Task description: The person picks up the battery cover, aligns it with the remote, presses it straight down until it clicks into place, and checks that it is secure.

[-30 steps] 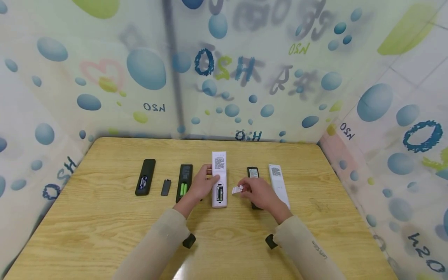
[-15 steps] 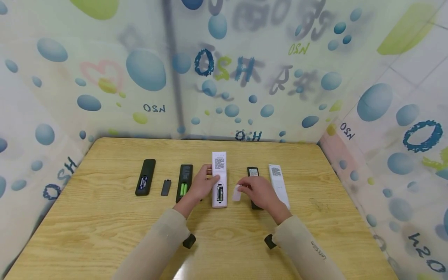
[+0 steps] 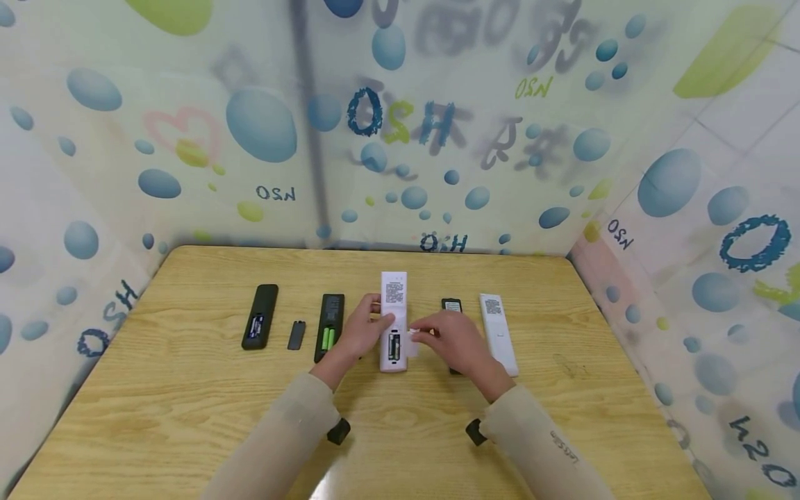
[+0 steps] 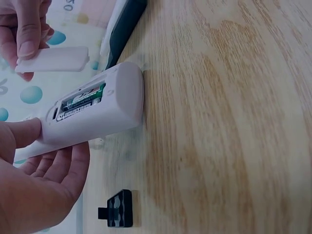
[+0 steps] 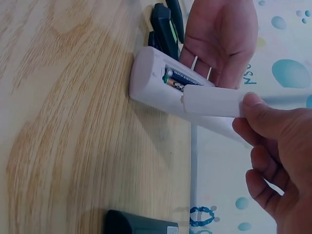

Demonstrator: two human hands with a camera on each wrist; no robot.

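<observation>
A white remote control [image 3: 394, 292] lies back side up in the middle of the table, its battery compartment uncovered. Batteries [image 4: 83, 101] sit inside that compartment in the left wrist view. My left hand [image 3: 360, 332] grips the remote's left side, thumb on the back face and fingers along the side. Between thumb and fingers my right hand [image 3: 455, 340] pinches a white battery cover [image 5: 214, 101]. The cover hangs just right of the compartment in the head view; in the right wrist view it overlaps the remote, and contact cannot be told.
Left of my hands lie a black remote [image 3: 260, 316], a dark battery cover [image 3: 296, 335] and another black remote with green batteries [image 3: 328, 338]. A small black cover [image 4: 120, 208] lies near my left hand. Rightward are a dark remote [image 3: 451, 305], partly hidden, and a white remote [image 3: 498, 333].
My right hand has turned the battery cover downward and brought it left, close to the white remote. The remote has shifted very slightly right in my left hand.
</observation>
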